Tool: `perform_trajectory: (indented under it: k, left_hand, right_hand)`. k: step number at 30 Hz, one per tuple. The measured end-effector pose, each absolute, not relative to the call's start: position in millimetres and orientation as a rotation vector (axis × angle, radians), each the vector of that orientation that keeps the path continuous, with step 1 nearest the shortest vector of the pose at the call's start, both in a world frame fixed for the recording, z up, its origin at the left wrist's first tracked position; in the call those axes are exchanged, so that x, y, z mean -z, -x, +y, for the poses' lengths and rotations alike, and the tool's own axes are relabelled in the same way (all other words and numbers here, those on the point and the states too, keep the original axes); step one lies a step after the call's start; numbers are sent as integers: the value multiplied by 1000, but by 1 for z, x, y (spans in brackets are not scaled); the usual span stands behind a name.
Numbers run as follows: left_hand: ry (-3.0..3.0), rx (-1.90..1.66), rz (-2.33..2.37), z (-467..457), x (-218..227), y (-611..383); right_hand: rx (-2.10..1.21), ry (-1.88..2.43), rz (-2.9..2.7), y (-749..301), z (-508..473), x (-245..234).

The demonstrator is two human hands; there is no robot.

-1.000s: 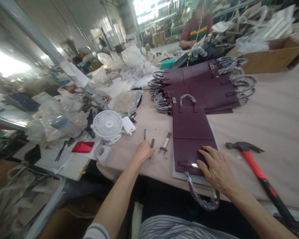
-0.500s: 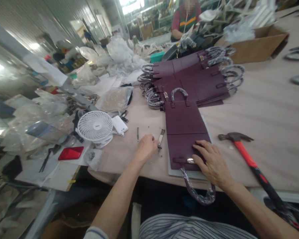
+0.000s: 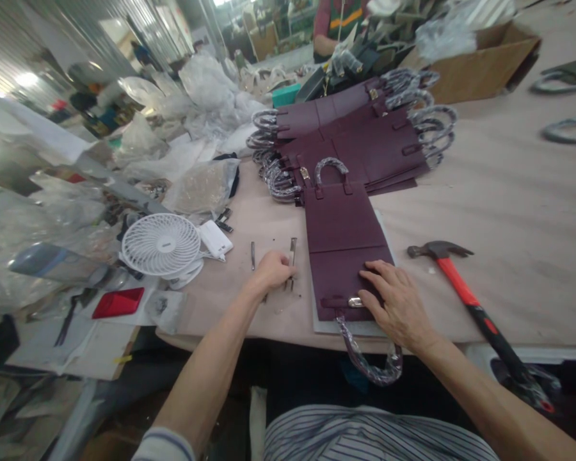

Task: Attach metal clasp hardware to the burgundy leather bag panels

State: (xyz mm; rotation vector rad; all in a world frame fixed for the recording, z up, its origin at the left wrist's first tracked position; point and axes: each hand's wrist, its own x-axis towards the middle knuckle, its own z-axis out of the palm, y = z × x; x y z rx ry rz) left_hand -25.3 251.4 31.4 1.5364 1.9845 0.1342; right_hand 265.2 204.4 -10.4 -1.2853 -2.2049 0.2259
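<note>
A dark purple leather bag panel (image 3: 342,240) lies flat on the table in front of me, one wrapped handle (image 3: 369,358) hanging over the near edge. My right hand (image 3: 397,301) rests flat on its near end, fingers spread beside a metal clasp (image 3: 354,301). My left hand (image 3: 271,272) is closed on a thin metal punch tool (image 3: 292,251) just left of the panel. A second small metal rod (image 3: 252,255) lies to its left.
A red-handled hammer (image 3: 461,288) lies right of the panel. A stack of purple panels (image 3: 365,144) sits behind. A white desk fan (image 3: 160,246), power bank (image 3: 215,239), red phone (image 3: 118,302), plastic bags and a cardboard box (image 3: 484,61) surround. Another person works at the far end.
My left hand moved right from the small rods and closed on the metal punch tool, turning it upright along the table. My right hand stayed on the panel. The camera tilted down.
</note>
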Motion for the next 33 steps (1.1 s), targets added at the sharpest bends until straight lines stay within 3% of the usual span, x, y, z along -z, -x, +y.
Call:
perform_trajectory:
  k: [5,8,15,33]
  left_hand:
    - [-1203,-1115,1611,188,-21,23]
    - [-1228,-1344,1535,155,-12,-1]
    - [-1468,-1581,1407,131,8,-38]
    - [-1593,-1597,1285,137,17,-42]
  right_hand:
    - [-247,1301,-2200,-265,205,9]
    - [-251,1309,-2202,-265,205,10]
    - [-238,1306,-2203,-264,204,10]
    - [-243,1307,-2195,-263,204,10]
